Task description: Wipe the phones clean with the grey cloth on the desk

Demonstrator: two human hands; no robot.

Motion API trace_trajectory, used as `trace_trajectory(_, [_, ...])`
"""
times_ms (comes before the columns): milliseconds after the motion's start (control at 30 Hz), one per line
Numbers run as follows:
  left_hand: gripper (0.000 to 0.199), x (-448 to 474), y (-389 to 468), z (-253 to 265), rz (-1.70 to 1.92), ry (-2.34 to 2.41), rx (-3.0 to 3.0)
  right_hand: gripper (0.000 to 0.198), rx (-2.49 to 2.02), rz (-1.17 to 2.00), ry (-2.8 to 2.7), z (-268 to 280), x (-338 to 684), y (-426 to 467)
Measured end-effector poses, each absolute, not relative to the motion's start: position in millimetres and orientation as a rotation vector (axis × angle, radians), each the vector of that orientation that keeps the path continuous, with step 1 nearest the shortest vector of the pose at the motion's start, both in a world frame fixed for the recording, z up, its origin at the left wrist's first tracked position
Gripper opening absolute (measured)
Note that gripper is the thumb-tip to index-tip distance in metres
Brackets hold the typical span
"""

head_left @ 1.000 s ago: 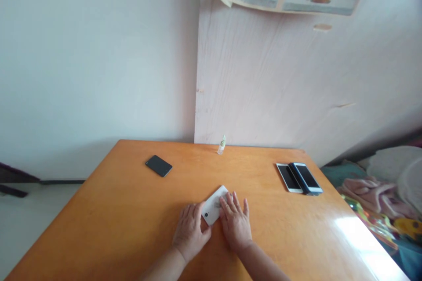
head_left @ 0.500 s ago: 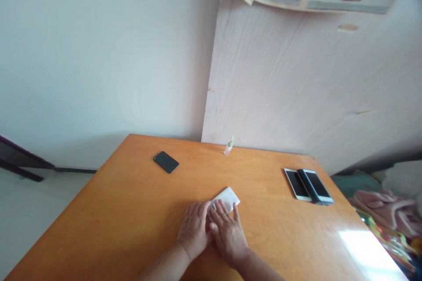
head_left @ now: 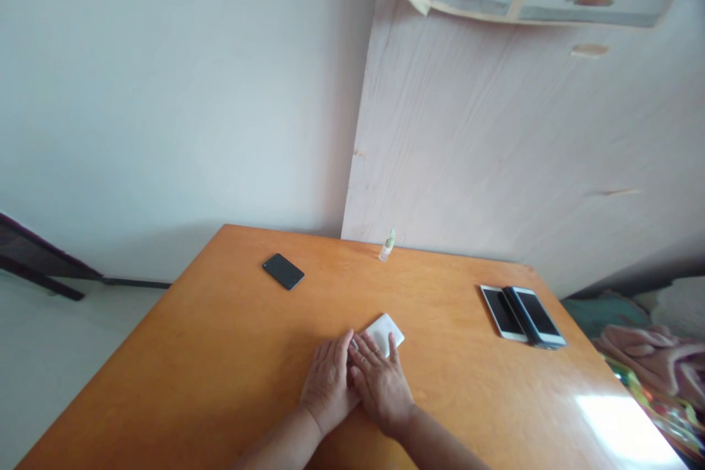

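A white phone (head_left: 385, 333), seemingly lying back up, rests at a slant on the wooden table, its far end showing beyond my fingers. My left hand (head_left: 329, 385) is curled around the phone's near left side, fingers together and thumb towards the right hand. Across the phone's near part lies my right hand (head_left: 381, 384), palm down with fingers stretched out and the little finger apart. The two hands touch or nearly touch at the thumbs. They cover the phone's near end, and whatever may be under the right palm is hidden.
A black phone (head_left: 283, 271) lies at the back left of the table (head_left: 209, 352). Near the wall stands a small clear spray bottle (head_left: 386, 246). At the right a white-framed phone (head_left: 502, 313) lies beside a phone in a dark blue case (head_left: 537, 316).
The whole view has shifted slightly, moving things a little to the right. Both hands stay on the white phone, with the right fingers slightly further back along it.
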State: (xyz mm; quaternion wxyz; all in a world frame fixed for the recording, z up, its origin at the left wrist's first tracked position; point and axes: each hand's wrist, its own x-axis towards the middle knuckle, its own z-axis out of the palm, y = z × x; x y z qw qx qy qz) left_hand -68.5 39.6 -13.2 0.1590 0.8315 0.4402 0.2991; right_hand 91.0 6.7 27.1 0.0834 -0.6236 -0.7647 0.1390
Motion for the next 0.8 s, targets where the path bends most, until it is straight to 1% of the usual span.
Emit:
trace_trajectory(167, [0.083, -67.1, 39.8, -12.4, 0.818, 1.263, 2.362, 0.048, -2.253, 0.313, -2.013, 29.7, 110.6, 28.2])
trace_trajectory(233, [0.083, -67.3, 40.0, -12.8, 0.824, 1.260, 2.365, 0.049, -2.202, 0.309, -2.073, 27.4, 101.2, 23.8])
trace_trajectory(333, [0.075, -67.9, 40.0, -13.3, 0.843, 1.270, 2.368, 0.049, -1.957, 0.343, -2.278, 22.8, 85.2, 7.9])
trace_trajectory(400, [0.075, -67.8, 40.0, -12.6, 0.847, 1.278, 2.367, 0.048, -1.916, 0.354, -2.312, 22.1, 87.4, 4.4])
trace_trajectory(500, [0.079, -66.8, 40.2, -10.5, 0.819, 1.284, 2.365, 0.048, -2.158, 0.327, -2.133, 24.4, 104.5, 15.0])
trace_trajectory(567, [0.079, -66.6, 40.3, -10.3, 0.800, 1.291, 2.368, 0.050, -2.304, 0.300, -1.989, 25.2, 109.5, 20.4])
trace_trajectory(633, [0.075, -67.2, 40.4, -11.6, 0.799, 1.293, 2.379, 0.051, -2.254, 0.314, -2.017, 23.9, 103.1, 15.5])
trace_trajectory(733, [0.068, -68.7, 40.1, -14.5, 0.811, 1.287, 2.408, 0.050, -1.962, 0.381, -2.233, 19.9, 88.7, -3.5])
trace_trajectory(800, [0.067, -68.9, 39.9, -14.6, 0.802, 1.282, 2.417, 0.048, -1.913, 0.389, -2.274, 18.7, 91.4, -9.9])
